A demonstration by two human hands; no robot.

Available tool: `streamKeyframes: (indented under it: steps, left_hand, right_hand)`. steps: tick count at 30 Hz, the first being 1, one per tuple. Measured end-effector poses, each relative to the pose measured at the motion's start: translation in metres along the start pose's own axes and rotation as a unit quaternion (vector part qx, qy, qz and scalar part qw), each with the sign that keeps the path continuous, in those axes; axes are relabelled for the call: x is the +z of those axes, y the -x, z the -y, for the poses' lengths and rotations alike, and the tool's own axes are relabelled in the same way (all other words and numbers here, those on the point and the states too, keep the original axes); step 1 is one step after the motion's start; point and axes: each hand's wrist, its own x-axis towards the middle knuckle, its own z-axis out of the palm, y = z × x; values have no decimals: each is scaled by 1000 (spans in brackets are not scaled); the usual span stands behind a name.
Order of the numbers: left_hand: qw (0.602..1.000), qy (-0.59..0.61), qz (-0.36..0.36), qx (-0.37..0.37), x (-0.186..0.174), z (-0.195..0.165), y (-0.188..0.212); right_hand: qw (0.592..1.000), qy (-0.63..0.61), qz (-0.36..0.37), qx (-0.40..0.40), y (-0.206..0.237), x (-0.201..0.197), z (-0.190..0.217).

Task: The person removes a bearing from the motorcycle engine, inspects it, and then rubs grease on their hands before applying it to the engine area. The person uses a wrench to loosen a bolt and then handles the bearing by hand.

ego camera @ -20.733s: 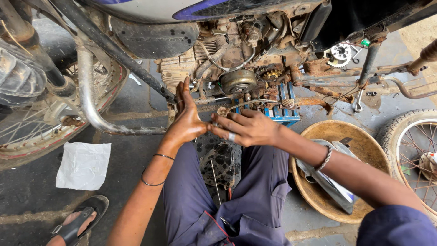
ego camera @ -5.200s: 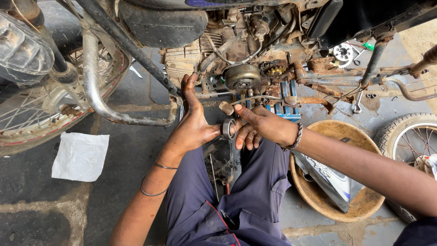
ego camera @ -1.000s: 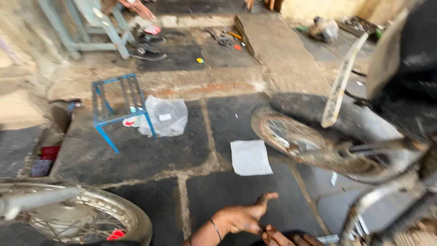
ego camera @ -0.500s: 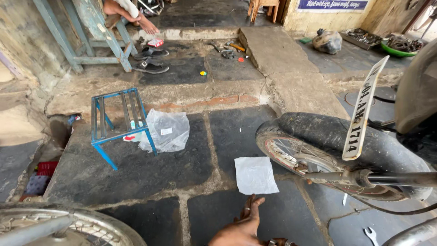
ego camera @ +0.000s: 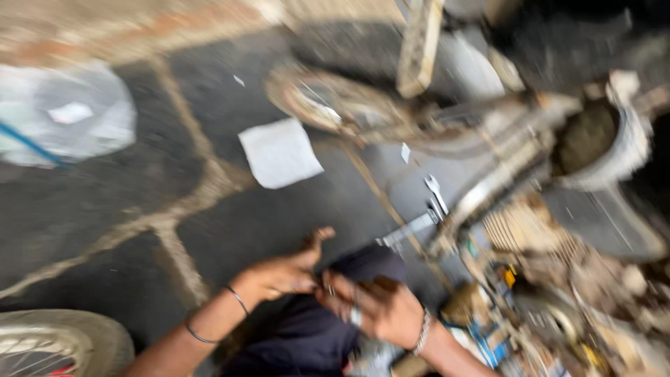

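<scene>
Heavy motion blur. Left hand (ego camera: 283, 272) and right hand (ego camera: 377, 307) are meeting over the person's dark-trousered knee (ego camera: 366, 262), fingers (ego camera: 333, 292) curling together, possibly pinching a small part; cannot tell. White paper (ego camera: 279, 151) is lying on the stone floor (ego camera: 105, 209), a spanner (ego camera: 434, 190) near the motorcycle engine (ego camera: 558, 279). A plastic bag (ego camera: 66, 119) is sitting at upper left, a tyre (ego camera: 63, 345) at lower left, cut off. Compared with half a second ago, the view is swinging down and right: the blue stool is mostly leaving frame, the engine is reappearing.

White paper sheet (ego camera: 280, 151), spanner (ego camera: 435, 191)
</scene>
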Motion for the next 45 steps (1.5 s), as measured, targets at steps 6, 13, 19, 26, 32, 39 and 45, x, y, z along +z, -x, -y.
streamKeyframes:
  steps: [6, 13, 19, 26, 32, 39, 45]
  left_hand:
    - [896, -406, -157, 93, 28, -42, -19]
    - [855, -475, -193, 78, 69, -103, -7]
    - [818, -527, -199, 116, 78, -95, -10]
    - [911, -376, -79, 146, 52, -51, -40]
    - [892, -432, -112, 75, 60, -51, -39]
    - [865, -484, -116, 61, 86, -79, -38]
    - [853, -511, -96, 46, 84, -57, -52]
  right_hand:
    - [555, -535, 174, 612, 31, 29, -12]
    - [525, -615, 33, 587, 12, -3, -8]
    - [688, -470, -12, 553, -10, -12, 10]
    - [966, -65, -6, 251, 31, -4, 14]
    - [444, -594, 82, 665, 43, 17, -8]
    - [373, -609, 4, 700, 37, -2, -2]
    - [530, -569, -19, 628, 26, -5, 15]
